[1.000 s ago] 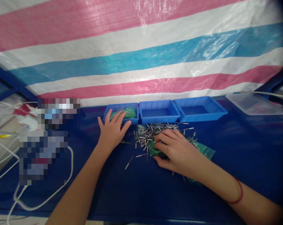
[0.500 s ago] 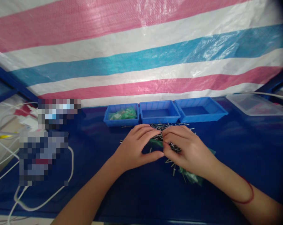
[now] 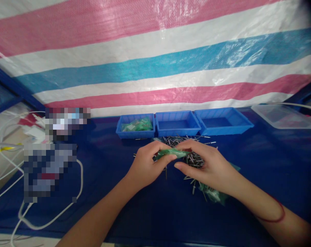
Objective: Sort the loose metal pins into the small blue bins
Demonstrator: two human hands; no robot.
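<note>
My left hand and my right hand meet over a pile of small metal pins on the blue table. Both pinch a small green plastic bag, the left at its left end, the right at its right end. The right hand also cups a bunch of pins under its fingers. More green bags lie under my right wrist. Three blue bins stand in a row just beyond the pile: the left bin holds green bags, the middle bin and the right bin look bare.
White cables loop over the table's left side beside blurred-out objects. A clear plastic tray sits at the far right. A pink, white and blue striped tarp hangs behind the bins.
My left hand left the left bin's front and came to the pile. Both hands closed on a green bag and lifted it a little off the pins.
</note>
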